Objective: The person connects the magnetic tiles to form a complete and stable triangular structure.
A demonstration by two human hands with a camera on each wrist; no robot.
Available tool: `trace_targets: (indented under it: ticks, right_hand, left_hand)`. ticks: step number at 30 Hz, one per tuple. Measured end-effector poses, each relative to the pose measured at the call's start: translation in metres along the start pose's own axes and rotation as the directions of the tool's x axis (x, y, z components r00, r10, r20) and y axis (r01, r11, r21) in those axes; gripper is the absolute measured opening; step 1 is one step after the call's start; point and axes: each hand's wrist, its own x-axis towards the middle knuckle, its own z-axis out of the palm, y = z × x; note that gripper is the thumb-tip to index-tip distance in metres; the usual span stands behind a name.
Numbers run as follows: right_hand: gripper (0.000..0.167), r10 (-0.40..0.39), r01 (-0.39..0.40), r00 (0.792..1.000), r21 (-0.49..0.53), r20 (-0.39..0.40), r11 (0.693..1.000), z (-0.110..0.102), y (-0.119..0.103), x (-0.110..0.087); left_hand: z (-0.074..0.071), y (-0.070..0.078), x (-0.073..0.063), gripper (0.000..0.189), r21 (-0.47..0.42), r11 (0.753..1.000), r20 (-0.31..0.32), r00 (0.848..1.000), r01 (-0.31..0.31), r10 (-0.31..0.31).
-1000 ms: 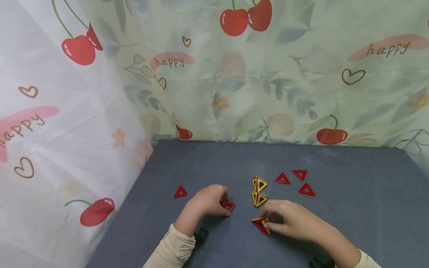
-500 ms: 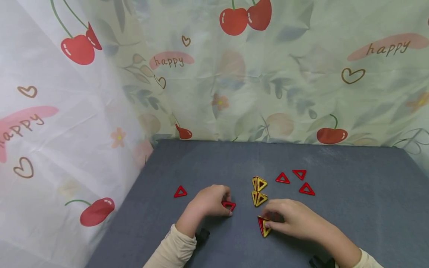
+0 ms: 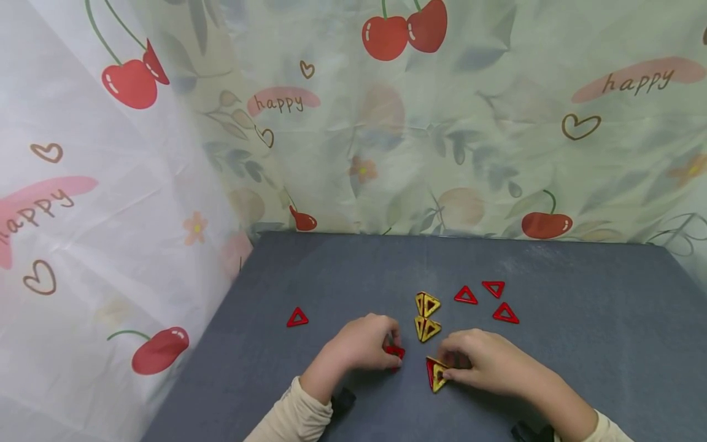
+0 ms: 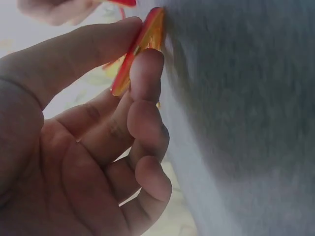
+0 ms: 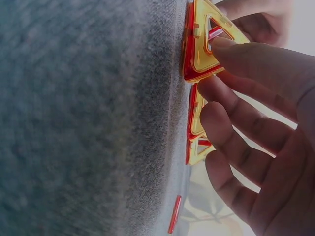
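In the head view my left hand (image 3: 364, 345) pinches a red triangular magnetic tile (image 3: 394, 351) between thumb and fingers, tilted off the table. Its red and orange edge (image 4: 129, 64) shows between thumb and fingertip in the left wrist view. To the right, my right hand (image 3: 486, 361) pinches a small pyramid of red and yellow triangular tiles (image 3: 431, 374), thumb on its yellow face (image 5: 199, 59). The tile and the pyramid are apart in the head view. Just beyond stand two yellow pyramids, a nearer one (image 3: 424, 329) and a farther one (image 3: 425, 303), corners meeting.
Three loose red triangular tiles lie back right: one (image 3: 466, 301), another (image 3: 493, 283) and a third (image 3: 505, 320). A single red triangle (image 3: 297, 324) lies left of my left hand. The grey table (image 3: 342, 264) ends at a printed curtain (image 3: 331, 159).
My left hand has moved right and nearer, bringing the red tile closer to the right hand. My right hand has turned the pyramid so a yellow face shows beside the red one.
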Motion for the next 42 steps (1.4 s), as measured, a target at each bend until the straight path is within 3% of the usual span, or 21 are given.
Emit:
trace_targets:
  ticks: [12,26,33,42]
  right_hand:
    - [0.014,0.031,-0.031,1.000,0.011,0.001,0.999,0.001,0.000,0.001]
    - [0.013,0.012,-0.012,1.000,0.012,-0.008,1.000,0.002,0.000,0.001]
    - [0.012,0.010,-0.010,1.000,0.028,0.006,1.000,0.001,0.001,0.001]
    - [0.010,0.002,-0.002,1.000,0.042,0.014,0.999,0.001,0.001,0.001]
  left_hand:
    - [0.009,0.018,-0.003,0.016,-0.108,0.990,0.023,0.995,-0.095,0.098]
    - [0.008,0.024,-0.001,0.007,-0.222,0.961,0.044,0.983,-0.163,0.177]
    - [0.007,0.025,-0.001,0.011,-0.315,0.923,0.055,0.967,-0.220,0.250]
    - [0.007,0.024,0.000,0.010,-0.309,0.920,0.052,0.962,-0.241,0.270]
